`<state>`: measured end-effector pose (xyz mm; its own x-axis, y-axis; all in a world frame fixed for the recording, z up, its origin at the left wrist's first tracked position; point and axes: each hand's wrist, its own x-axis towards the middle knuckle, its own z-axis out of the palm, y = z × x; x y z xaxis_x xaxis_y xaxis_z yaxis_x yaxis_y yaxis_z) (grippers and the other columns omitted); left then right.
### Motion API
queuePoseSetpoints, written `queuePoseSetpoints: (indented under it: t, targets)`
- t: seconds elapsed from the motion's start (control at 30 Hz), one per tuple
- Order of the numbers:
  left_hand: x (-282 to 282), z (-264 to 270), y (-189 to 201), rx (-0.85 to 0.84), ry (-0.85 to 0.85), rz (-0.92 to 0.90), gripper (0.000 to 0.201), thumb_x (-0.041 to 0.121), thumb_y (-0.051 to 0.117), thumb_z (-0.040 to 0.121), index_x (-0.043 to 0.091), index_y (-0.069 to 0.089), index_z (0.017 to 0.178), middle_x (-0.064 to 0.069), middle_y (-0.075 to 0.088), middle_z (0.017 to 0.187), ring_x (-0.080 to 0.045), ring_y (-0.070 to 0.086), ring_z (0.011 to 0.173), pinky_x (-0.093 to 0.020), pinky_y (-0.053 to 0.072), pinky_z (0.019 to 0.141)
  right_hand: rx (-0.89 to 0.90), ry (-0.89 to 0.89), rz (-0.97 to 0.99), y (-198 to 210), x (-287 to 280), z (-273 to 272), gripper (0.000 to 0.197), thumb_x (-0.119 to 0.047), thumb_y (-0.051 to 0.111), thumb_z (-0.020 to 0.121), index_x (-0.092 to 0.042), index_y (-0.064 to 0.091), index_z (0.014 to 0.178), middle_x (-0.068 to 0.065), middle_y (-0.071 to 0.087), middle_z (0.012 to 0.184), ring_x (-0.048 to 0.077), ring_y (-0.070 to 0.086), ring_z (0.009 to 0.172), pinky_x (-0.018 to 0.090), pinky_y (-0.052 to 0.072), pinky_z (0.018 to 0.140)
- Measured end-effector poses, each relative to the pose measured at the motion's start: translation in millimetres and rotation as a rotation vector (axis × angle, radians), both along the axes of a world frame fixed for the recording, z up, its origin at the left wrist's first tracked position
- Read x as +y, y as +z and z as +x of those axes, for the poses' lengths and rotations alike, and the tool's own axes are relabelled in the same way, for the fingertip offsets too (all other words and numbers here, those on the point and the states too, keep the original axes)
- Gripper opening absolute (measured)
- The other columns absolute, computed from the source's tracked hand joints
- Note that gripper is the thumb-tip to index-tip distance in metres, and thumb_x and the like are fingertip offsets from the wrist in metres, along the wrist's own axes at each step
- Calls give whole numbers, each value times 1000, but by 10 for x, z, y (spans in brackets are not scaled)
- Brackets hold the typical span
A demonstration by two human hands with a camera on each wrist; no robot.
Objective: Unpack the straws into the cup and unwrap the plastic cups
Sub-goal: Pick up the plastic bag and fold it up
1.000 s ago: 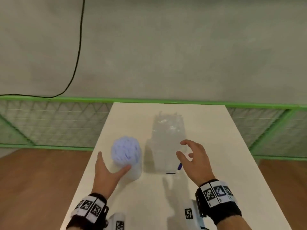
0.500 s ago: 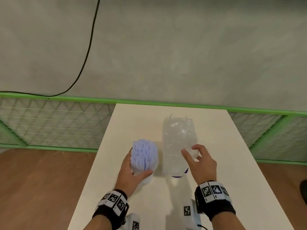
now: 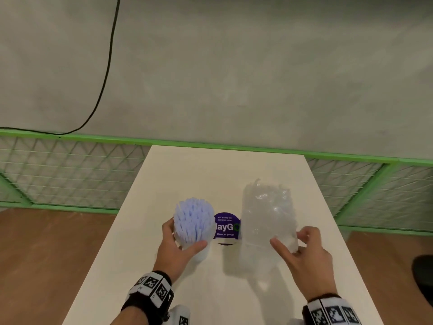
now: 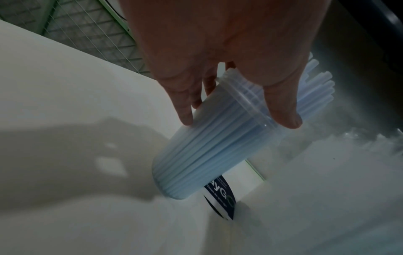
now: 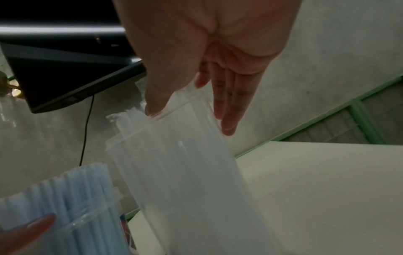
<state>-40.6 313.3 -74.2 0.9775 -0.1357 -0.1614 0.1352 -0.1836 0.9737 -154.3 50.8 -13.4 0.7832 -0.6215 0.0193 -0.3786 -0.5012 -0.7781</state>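
- While your left hand (image 3: 174, 248) is curling thumb and fingers around the cup (image 4: 209, 146) packed with pale blue straws (image 3: 193, 219), left of centre in the head view, that cup is leaning and seems to be touching the table (image 3: 187, 174) with its lower edge only.
- Your right hand (image 3: 302, 249) is wrapping loosely around the wrapped stack of plastic cups (image 3: 267, 219), right of centre; the thumb is pressing the near side and the fingers are reaching round the far side.
- A purple round sticker (image 3: 226, 227) is showing on the table between the two.
- The stack is probably feeling light, slick and easy to crush, so squeezing gently around the rim ridges is looking wiser than gripping the film alone.
- The crinkled loose film at the stack's top, toward the upper part of the frame, is offering the likeliest place to pinch and peel.
- The straw cup is looking top-heavy; holding just under its rim, as you are doing, is likely keeping it from tipping.
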Motion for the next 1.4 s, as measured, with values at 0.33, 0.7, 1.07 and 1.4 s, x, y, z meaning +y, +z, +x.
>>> queuePoseSetpoints:
  t: [0.33, 0.7, 1.07, 1.4]
  targets:
    - [-258, 59, -24, 12, 40, -14, 85, 21, 85, 73, 31, 29, 136, 5, 52, 134, -9, 53, 117, -26, 42, 98, -143, 89, 155, -302, 73, 231, 97, -45, 77, 77, -30, 18, 154, -13, 31, 155, 9, 32, 142, 26, 27, 112]
    - [-686, 1401, -45, -7, 27, 59, 91, 30, 85, 74, 28, 24, 142, 4, 47, 138, -15, 48, 125, -35, 41, 106, -145, 136, 193, -252, -378, 1642, 92, -45, 74, 81, -32, 19, 153, -18, 34, 149, 5, 37, 133, 24, 29, 106]
    - [-1112, 3067, -106, -26, 33, 52, 95, 37, 86, 72, 34, 24, 143, 8, 51, 129, -17, 52, 118, -41, 42, 106, -107, 111, 190, -240, -758, 3256, 97, -51, 75, 77, -35, 16, 154, -8, 41, 151, 17, 42, 136, 26, 30, 108]
    - [-1349, 3675, -152, -39, 4, 51, 94, 36, 84, 74, 32, 23, 144, 9, 51, 129, -16, 51, 118, -37, 41, 105, -105, 122, 172, -266, -887, 3812, 96, -54, 72, 78, -35, 16, 154, -11, 39, 152, 15, 40, 137, 21, 27, 103]
